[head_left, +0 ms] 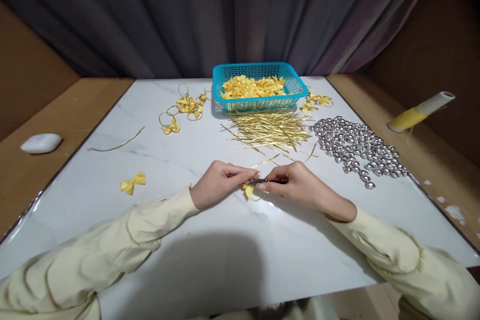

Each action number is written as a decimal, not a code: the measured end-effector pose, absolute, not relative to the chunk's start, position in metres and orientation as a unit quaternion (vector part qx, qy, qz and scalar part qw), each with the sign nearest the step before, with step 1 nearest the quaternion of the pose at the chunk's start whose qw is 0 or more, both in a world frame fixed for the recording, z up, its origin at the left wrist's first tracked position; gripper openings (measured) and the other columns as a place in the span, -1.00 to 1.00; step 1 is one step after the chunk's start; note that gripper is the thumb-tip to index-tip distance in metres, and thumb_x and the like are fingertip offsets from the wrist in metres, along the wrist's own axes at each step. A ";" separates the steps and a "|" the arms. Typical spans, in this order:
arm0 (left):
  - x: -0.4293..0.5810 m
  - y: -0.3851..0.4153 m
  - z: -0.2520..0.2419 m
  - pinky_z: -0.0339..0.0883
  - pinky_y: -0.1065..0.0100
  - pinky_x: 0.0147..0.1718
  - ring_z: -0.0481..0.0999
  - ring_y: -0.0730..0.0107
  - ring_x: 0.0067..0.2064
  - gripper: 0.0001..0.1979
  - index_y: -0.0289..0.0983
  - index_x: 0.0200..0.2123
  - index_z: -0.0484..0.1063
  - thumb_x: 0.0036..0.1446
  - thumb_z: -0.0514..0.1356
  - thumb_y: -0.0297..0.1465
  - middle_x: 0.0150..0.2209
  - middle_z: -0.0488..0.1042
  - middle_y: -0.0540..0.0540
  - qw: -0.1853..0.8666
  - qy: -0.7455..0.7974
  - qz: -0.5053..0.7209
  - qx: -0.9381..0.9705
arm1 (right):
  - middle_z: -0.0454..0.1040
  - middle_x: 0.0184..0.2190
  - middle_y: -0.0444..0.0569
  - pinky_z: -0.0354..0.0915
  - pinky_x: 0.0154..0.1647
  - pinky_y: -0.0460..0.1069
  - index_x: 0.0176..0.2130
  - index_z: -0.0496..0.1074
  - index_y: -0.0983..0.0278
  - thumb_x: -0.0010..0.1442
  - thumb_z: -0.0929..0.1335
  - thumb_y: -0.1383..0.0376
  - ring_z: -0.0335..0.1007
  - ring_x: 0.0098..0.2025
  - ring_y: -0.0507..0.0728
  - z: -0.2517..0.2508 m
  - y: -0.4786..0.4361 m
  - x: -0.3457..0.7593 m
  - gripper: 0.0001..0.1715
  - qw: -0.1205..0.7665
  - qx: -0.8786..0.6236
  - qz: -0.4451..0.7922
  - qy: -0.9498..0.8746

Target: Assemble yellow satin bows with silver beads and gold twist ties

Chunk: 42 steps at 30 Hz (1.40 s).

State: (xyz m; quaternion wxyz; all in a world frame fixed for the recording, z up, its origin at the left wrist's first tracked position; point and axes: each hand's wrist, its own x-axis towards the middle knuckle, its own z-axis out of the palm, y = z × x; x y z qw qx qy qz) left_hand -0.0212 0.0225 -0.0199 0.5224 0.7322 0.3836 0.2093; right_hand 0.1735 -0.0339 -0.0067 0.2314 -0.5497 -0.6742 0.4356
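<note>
Pinching a bow [248, 191] in the left hand [220, 183], poking out around 6 o'clock from the grip. Clutching some dark tool [276, 181] in the right hand [299, 186], pointed roughly 9 o'clock, right by the bow.

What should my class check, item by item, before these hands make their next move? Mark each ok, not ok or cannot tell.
1. Left hand at the small yellow bow: ok, fingertips pinched together there.
2. Right hand holding the dark tool: ok, gripped between thumb and fingers.
3. Exact contact of the tool's tip: cannot tell, fingers cover it.
4. Gold ties close by: ok, heaped just beyond the hands.
5. Silver beads contained: not ok, spread loose on the table.
6. Spare bows all inside the blue basket: not ok, a loose bow lies left of the hands.
</note>
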 end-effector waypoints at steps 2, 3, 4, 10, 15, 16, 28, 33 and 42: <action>-0.021 0.022 -0.019 0.42 0.35 -0.27 0.53 0.22 -0.21 -0.74 -0.28 -0.28 0.57 0.07 0.17 -0.27 -0.27 0.58 -0.09 0.519 0.387 0.208 0.734 | 0.21 -0.70 -0.18 -0.08 -0.62 -0.13 -0.43 0.51 0.38 0.09 0.31 0.08 0.00 -0.61 -0.07 -0.008 -0.034 0.173 -0.60 0.233 -0.550 0.437 -0.672; -0.021 0.022 -0.018 0.42 0.35 -0.28 0.53 0.23 -0.22 -0.75 -0.28 -0.29 0.57 0.07 0.18 -0.27 -0.28 0.58 -0.09 0.516 0.388 0.207 0.735 | 0.20 -0.70 -0.18 -0.08 -0.63 -0.12 -0.43 0.51 0.38 0.08 0.31 0.08 0.00 -0.61 -0.06 -0.009 -0.034 0.172 -0.60 0.231 -0.550 0.439 -0.672; -0.020 0.022 -0.018 0.42 0.35 -0.28 0.53 0.23 -0.23 -0.75 -0.28 -0.29 0.57 0.07 0.18 -0.27 -0.29 0.58 -0.10 0.514 0.389 0.206 0.736 | 0.20 -0.70 -0.19 -0.08 -0.63 -0.12 -0.42 0.52 0.38 0.08 0.32 0.08 0.00 -0.61 -0.06 -0.009 -0.034 0.172 -0.60 0.229 -0.549 0.441 -0.672; -0.020 0.021 -0.018 0.41 0.36 -0.34 0.53 0.23 -0.27 -0.76 -0.27 -0.29 0.57 0.07 0.17 -0.27 -0.32 0.59 -0.09 0.509 0.385 0.210 0.741 | 0.22 -0.70 -0.19 -0.07 -0.62 -0.12 -0.42 0.51 0.37 0.09 0.31 0.09 0.01 -0.62 -0.07 -0.009 -0.034 0.170 -0.60 0.225 -0.546 0.441 -0.676; -0.020 0.021 -0.018 0.40 0.39 -0.38 0.53 0.26 -0.29 -0.77 -0.27 -0.30 0.57 0.07 0.17 -0.28 -0.35 0.59 -0.08 0.500 0.385 0.211 0.747 | 0.21 -0.73 -0.20 -0.05 -0.63 -0.12 -0.47 0.49 0.38 0.08 0.31 0.07 0.00 -0.64 -0.07 -0.006 -0.033 0.169 -0.59 0.216 -0.553 0.454 -0.664; -0.020 0.021 -0.018 0.40 0.40 -0.38 0.53 0.27 -0.29 -0.77 -0.26 -0.30 0.57 0.07 0.17 -0.28 -0.35 0.59 -0.08 0.500 0.385 0.212 0.746 | 0.21 -0.73 -0.20 -0.05 -0.63 -0.12 -0.47 0.49 0.38 0.08 0.31 0.06 -0.01 -0.64 -0.07 -0.006 -0.033 0.168 -0.57 0.217 -0.552 0.458 -0.662; -0.021 0.020 -0.019 0.39 0.39 -0.39 0.52 0.27 -0.31 -0.75 -0.28 -0.29 0.57 0.07 0.17 -0.27 -0.37 0.59 -0.09 0.490 0.394 0.210 0.749 | 0.23 -0.73 -0.19 -0.02 -0.63 -0.13 -0.55 0.41 0.36 0.08 0.29 0.01 0.01 -0.65 -0.07 -0.006 -0.034 0.168 -0.52 0.219 -0.548 0.484 -0.646; -0.021 0.020 -0.020 0.42 0.38 -0.29 0.54 0.27 -0.25 -0.74 -0.28 -0.29 0.57 0.06 0.18 -0.26 -0.32 0.59 -0.09 0.510 0.396 0.218 0.732 | 0.23 -0.74 -0.19 -0.03 -0.64 -0.13 -0.57 0.39 0.36 0.08 0.29 0.01 0.01 -0.66 -0.07 -0.005 -0.034 0.169 -0.52 0.218 -0.546 0.473 -0.656; -0.025 0.030 -0.005 0.33 0.40 -0.13 0.50 0.27 -0.14 -0.72 -0.33 -0.29 0.56 0.05 0.17 -0.27 -0.21 0.56 -0.12 0.461 0.442 0.267 0.722 | 0.37 -0.62 -0.12 0.03 -0.60 -0.12 -0.39 0.40 0.34 0.09 0.29 0.00 0.11 -0.64 -0.05 -0.002 -0.025 0.205 -0.56 0.186 -0.562 0.470 -0.655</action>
